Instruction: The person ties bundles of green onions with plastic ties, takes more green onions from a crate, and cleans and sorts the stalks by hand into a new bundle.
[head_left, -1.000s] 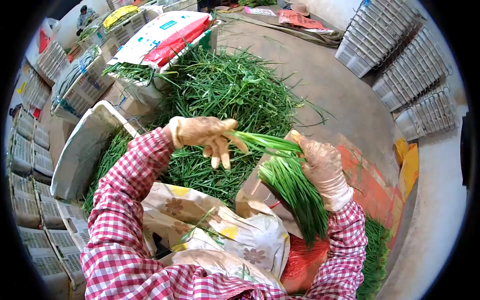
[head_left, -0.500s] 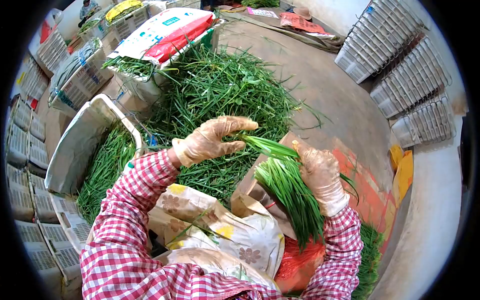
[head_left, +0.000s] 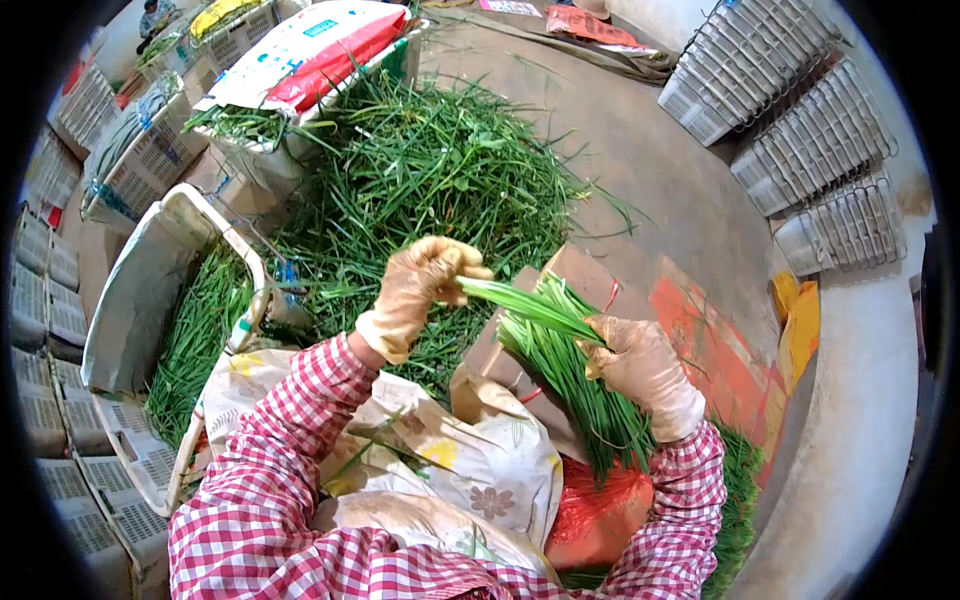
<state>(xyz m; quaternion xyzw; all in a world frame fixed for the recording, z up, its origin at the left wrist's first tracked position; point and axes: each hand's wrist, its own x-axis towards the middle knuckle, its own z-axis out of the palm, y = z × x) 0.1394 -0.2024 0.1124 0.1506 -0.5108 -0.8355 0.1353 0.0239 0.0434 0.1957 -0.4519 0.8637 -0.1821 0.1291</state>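
Observation:
My right hand (head_left: 645,370), in a stained pale glove, is closed on a small bunch of green stalks (head_left: 525,303) whose pale ends point left. At those pale ends my left hand (head_left: 425,285), also gloved, has its fingers curled together; whether it pinches a leaf is too small to tell. Beneath the held bunch, a larger bundle of green stalks (head_left: 575,385) rests on a brown cardboard piece (head_left: 487,362). A flowered cloth (head_left: 500,465) covers my lap. Beyond my hands spreads a heap of loose green leaves (head_left: 450,170).
A white crate (head_left: 255,280) with greens stands at left, a bag-topped basket (head_left: 310,60) behind it. Stacked white crates (head_left: 750,70) line the right wall. Red netting (head_left: 590,510) lies near my lap. A person (head_left: 158,20) is at the far upper left.
My left hand's fingers, spread earlier, have curled together at the stalk ends. My right hand still holds the bunch, now a little lower. The view has shifted slightly.

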